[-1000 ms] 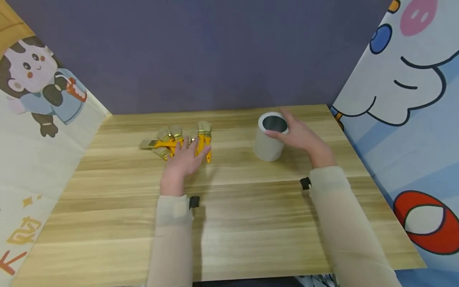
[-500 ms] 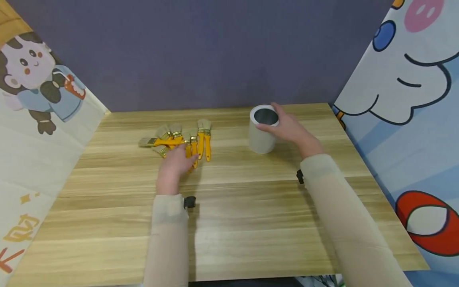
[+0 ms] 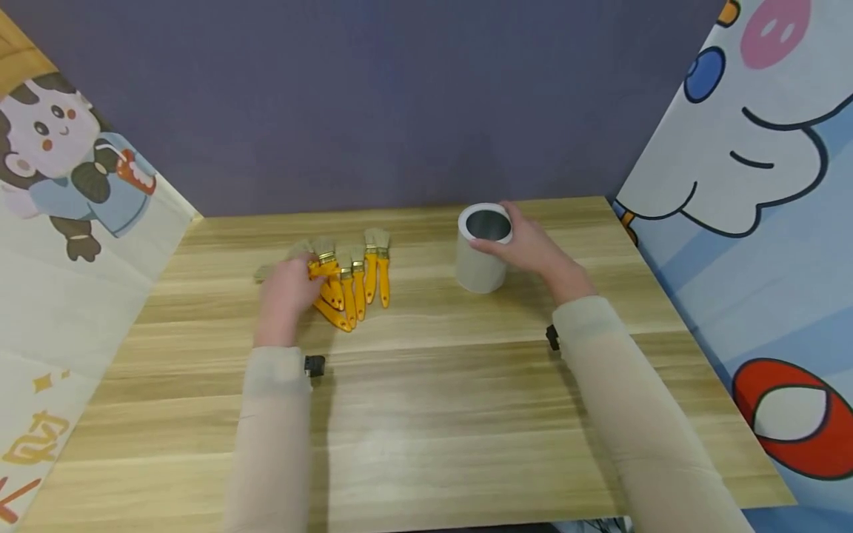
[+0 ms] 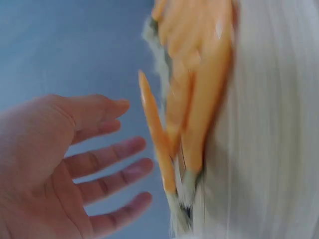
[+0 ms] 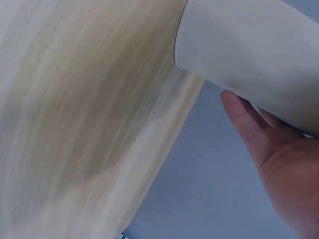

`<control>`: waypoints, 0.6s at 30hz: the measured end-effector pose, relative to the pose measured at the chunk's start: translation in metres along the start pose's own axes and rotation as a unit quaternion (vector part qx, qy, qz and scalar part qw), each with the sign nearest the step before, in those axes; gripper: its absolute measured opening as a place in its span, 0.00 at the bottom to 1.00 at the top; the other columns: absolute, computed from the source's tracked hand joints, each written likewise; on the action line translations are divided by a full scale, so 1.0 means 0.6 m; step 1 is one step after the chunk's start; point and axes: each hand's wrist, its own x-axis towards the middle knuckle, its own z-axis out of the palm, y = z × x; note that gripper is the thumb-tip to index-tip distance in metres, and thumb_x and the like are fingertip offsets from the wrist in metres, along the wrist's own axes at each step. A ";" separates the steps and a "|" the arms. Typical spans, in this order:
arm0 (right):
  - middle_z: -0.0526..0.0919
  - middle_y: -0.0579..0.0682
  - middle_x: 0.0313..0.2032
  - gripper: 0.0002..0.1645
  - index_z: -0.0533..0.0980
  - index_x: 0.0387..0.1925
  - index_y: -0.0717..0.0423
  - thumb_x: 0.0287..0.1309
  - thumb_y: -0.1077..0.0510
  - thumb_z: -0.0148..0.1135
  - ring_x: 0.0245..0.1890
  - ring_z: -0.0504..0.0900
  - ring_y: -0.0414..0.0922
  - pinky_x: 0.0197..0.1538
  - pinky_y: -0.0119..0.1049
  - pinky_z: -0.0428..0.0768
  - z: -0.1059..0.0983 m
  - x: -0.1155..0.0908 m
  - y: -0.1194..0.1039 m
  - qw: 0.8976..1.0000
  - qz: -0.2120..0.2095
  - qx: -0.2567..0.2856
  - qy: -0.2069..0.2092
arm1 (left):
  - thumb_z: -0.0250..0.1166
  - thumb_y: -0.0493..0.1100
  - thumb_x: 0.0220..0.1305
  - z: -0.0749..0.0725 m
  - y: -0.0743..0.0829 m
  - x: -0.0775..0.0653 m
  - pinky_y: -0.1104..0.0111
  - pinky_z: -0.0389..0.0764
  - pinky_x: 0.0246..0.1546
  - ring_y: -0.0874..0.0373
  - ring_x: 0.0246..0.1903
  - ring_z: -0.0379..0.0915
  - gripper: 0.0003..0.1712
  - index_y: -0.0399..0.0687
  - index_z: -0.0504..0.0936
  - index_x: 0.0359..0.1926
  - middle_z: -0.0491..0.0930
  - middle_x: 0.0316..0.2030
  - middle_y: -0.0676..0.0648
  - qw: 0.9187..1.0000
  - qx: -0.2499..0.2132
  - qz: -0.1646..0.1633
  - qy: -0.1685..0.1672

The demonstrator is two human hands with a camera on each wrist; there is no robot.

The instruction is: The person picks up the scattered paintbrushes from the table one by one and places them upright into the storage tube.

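Note:
Several paintbrushes [image 3: 350, 300] with orange-yellow handles and pale bristles lie in an overlapping fan on the table. My left hand [image 3: 288, 292] is over the left end of this pile and hides part of it. The left wrist view shows its fingers parted and relaxed, nothing between them. One paintbrush [image 4: 157, 139] slants across the others just beyond those fingertips. To the right, a white cylindrical container [image 3: 480, 268] stands upright, its dark hollow facing up. My right hand [image 3: 536, 252] grips it near the top, thumb at the front and fingers behind.
The wood-grain table [image 3: 426, 414] ends at a dark purple-grey back wall [image 3: 413, 111]. Cartoon-printed panels flank it, one panel [image 3: 80, 296] on the left and another panel [image 3: 706, 281] on the right. Cables show below the front edge.
My left hand has moved left across the brushes, uncovering the handles in the middle. The container has shifted left with my right hand on it.

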 end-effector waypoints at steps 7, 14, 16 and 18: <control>0.68 0.65 0.77 0.73 0.44 0.86 0.49 0.56 0.20 0.68 0.74 0.71 0.63 0.75 0.64 0.70 0.005 -0.004 0.002 1.000 -0.009 0.010 0.009 | 0.63 0.40 0.69 -0.017 -0.064 0.027 0.24 0.70 0.59 0.24 0.68 0.69 0.31 0.44 0.74 0.73 0.70 0.73 0.28 0.999 0.046 0.014 0.008; 0.66 0.64 0.78 0.75 0.42 0.87 0.46 0.54 0.17 0.66 0.75 0.70 0.63 0.75 0.64 0.70 0.004 -0.002 -0.001 1.000 -0.002 0.006 0.007 | 0.63 0.40 0.72 -0.040 -0.120 0.053 0.15 0.57 0.61 0.19 0.74 0.55 0.32 0.45 0.71 0.76 0.60 0.78 0.27 0.995 0.068 0.024 -0.062; 0.66 0.65 0.78 0.75 0.41 0.87 0.46 0.54 0.17 0.66 0.76 0.69 0.64 0.76 0.64 0.69 0.004 -0.002 0.000 1.000 0.000 0.005 0.006 | 0.61 0.38 0.71 -0.046 -0.127 0.059 0.13 0.52 0.61 0.19 0.75 0.51 0.34 0.45 0.69 0.77 0.57 0.79 0.27 0.992 0.080 0.030 -0.092; 0.65 0.65 0.78 0.75 0.41 0.87 0.47 0.55 0.18 0.67 0.76 0.69 0.63 0.76 0.64 0.69 0.005 -0.002 0.001 1.000 0.000 0.006 0.005 | 0.59 0.36 0.70 -0.050 -0.130 0.063 0.12 0.50 0.61 0.19 0.76 0.50 0.35 0.45 0.69 0.77 0.56 0.79 0.27 0.989 0.092 0.035 -0.115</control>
